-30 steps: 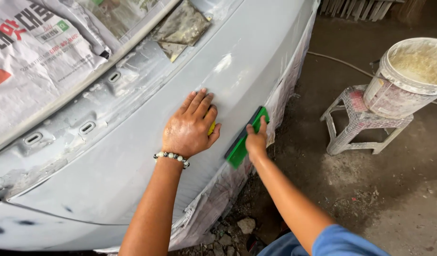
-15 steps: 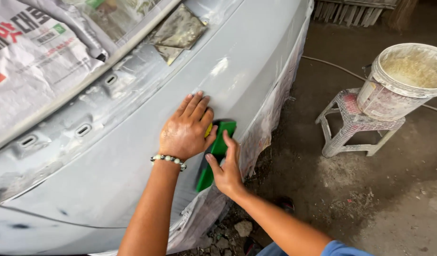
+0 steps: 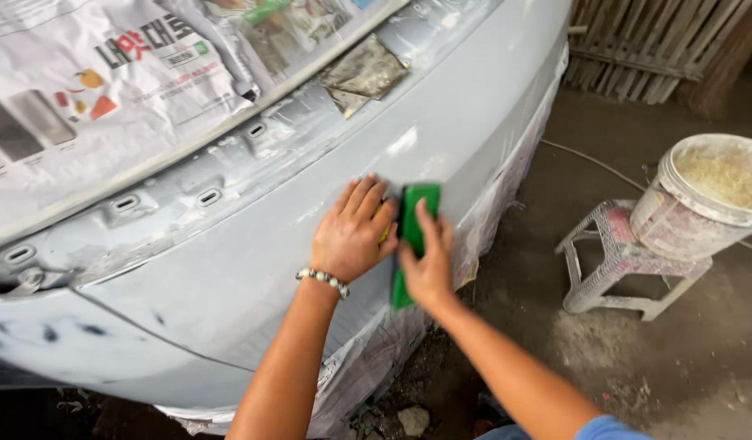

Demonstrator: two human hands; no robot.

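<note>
nearest, two bare forearms rising from the bottom edge, a blue sleeve [image 3: 606, 428] at the right elbow. a bead bracelet [image 3: 323, 281] around the left wrist. left hand [image 3: 353, 232] laid flat, fingers spread, palm down on the grey car panel [image 3: 229, 269], gripping nothing; a bit of yellow showing at its right edge, too hidden to tell what. right hand [image 3: 429, 261] just beside it, nearly touching, pressed onto a green sanding block [image 3: 415, 213], fingers stretched along its length, thumb side toward the left hand. block lying upright along the panel's curve, flat against the surface, lower end showing under the palm. below the hands, clear plastic sheeting [image 3: 368, 367] hanging from the panel's lower edge, rubble and stones [image 3: 408, 420] on the dirt floor beneath. to the right, well apart from the hands, a stained plastic stool [image 3: 612, 269] carrying a white bucket [image 3: 677, 224] tilted on its seat, pale gritty filler inside. farther up the panel, a row of small slots [image 3: 127, 202] along a ridge, then a crumpled sheet of worn sandpaper [image 3: 363, 73] lying on the edge. newspaper masking [image 3: 107, 90] covering the top left. at the far right, a wooden slat fence [image 3: 637, 45].
</note>
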